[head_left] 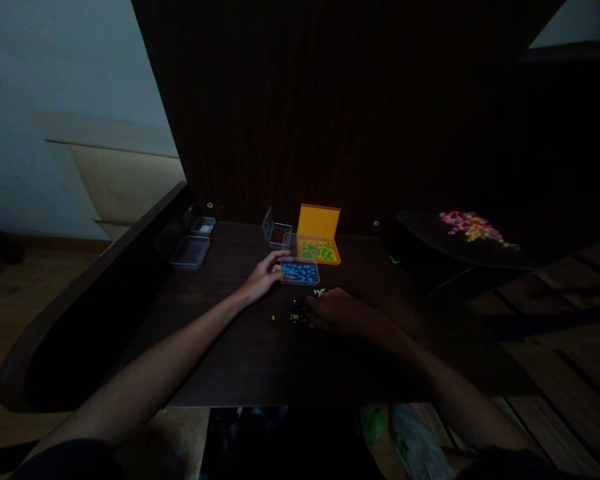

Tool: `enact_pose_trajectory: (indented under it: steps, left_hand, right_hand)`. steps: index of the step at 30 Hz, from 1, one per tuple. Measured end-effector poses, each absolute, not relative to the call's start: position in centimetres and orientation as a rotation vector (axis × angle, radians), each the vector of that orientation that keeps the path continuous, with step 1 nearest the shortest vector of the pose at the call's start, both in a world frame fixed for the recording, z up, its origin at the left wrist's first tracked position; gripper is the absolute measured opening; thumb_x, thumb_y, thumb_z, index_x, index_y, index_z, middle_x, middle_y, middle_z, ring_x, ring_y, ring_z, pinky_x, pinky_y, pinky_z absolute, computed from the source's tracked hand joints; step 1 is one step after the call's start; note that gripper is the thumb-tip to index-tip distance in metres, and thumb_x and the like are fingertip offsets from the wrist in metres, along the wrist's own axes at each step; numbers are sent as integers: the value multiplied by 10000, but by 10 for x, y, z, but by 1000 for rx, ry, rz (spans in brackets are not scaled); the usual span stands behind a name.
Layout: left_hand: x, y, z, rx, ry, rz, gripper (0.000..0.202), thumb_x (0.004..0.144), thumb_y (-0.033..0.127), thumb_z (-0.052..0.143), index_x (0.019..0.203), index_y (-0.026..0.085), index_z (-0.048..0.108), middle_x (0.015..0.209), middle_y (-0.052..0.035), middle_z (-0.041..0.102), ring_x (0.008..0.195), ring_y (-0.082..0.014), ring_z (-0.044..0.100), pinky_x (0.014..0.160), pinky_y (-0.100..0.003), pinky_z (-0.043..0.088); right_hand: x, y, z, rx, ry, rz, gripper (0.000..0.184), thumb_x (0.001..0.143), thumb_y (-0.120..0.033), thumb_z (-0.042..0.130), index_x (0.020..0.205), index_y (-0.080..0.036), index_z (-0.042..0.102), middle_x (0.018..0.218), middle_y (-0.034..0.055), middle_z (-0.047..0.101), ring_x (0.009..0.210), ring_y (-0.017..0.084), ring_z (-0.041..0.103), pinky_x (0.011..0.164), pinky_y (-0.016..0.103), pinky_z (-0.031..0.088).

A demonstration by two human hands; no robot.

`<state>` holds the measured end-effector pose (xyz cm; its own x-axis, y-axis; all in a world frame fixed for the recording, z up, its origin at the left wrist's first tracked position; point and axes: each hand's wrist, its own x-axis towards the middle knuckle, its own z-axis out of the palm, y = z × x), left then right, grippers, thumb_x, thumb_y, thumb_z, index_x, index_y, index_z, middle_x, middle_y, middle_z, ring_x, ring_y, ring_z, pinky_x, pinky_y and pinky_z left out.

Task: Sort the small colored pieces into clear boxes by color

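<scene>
My left hand (267,276) grips the left end of a clear plastic box (305,284), thumb and fingers at its edge. Inside it lie many small blue pieces (300,272), and its clear lid stands open at the back. My right hand (334,308) is low over the table, right of a scatter of small yellow pieces (295,317). Its fingers are curled together and point down at them; whatever is between the fingertips is hidden in the dark. A little heap of pale pieces (319,292) lies just beyond the right fingers.
Behind the blue pieces stands an open orange case (319,220) with green pieces. Left of it is an open clear box (282,227) with dark reddish pieces. Two more clear containers, a larger one (191,253) and a smaller one (203,227), sit far left. Pink and yellow pieces (473,227) cover a dark surface at right.
</scene>
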<state>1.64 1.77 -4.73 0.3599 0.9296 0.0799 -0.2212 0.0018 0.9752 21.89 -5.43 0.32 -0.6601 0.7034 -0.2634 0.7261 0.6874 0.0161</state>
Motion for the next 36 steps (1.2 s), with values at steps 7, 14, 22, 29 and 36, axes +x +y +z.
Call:
enact_pose_trajectory:
  steps: [7, 14, 22, 29, 36]
  left_hand:
    - [16, 18, -49, 1226, 759, 1062, 548, 596, 83, 597, 1132, 189, 563, 1154, -56, 615, 813, -119, 567, 721, -239, 461]
    - [17, 20, -52, 1187, 718, 1067, 561, 583, 88, 556, 1132, 202, 565, 1166, -47, 610, 934, -168, 578, 821, -298, 460]
    - [17, 21, -54, 1165, 671, 1072, 557, 574, 114, 514, 1118, 212, 579, 1140, -34, 621, 969, -187, 570, 863, -325, 445]
    - [16, 22, -55, 1207, 730, 1057, 584, 568, 111, 501, 1141, 204, 569, 1096, -25, 619, 954, -182, 555, 836, -303, 440]
    - [16, 25, -59, 1242, 734, 1067, 587, 574, 110, 501, 1150, 203, 568, 1106, -30, 612, 946, -187, 557, 834, -312, 444]
  right_hand:
    - [216, -52, 15, 1188, 2593, -193, 284, 897, -364, 504, 1102, -172, 552, 961, 103, 650, 852, 205, 585, 717, 281, 350]
    - [219, -19, 42, 1302, 2796, -394, 192, 870, -297, 497, 981, -172, 592, 785, 26, 609, 648, 128, 483, 605, 239, 295]
    - [200, 31, 48, 1124, 2819, -570, 200, 840, -264, 524, 954, -133, 623, 753, 17, 577, 639, 118, 457, 574, 228, 300]
    - [190, 48, 46, 1045, 2610, -846, 182, 757, -174, 554, 909, -118, 637, 651, -38, 525, 545, 79, 420, 531, 204, 308]
    - [188, 55, 40, 1041, 2590, -925, 152, 741, -166, 569, 864, -120, 644, 603, -46, 506, 539, 79, 428, 516, 204, 303]
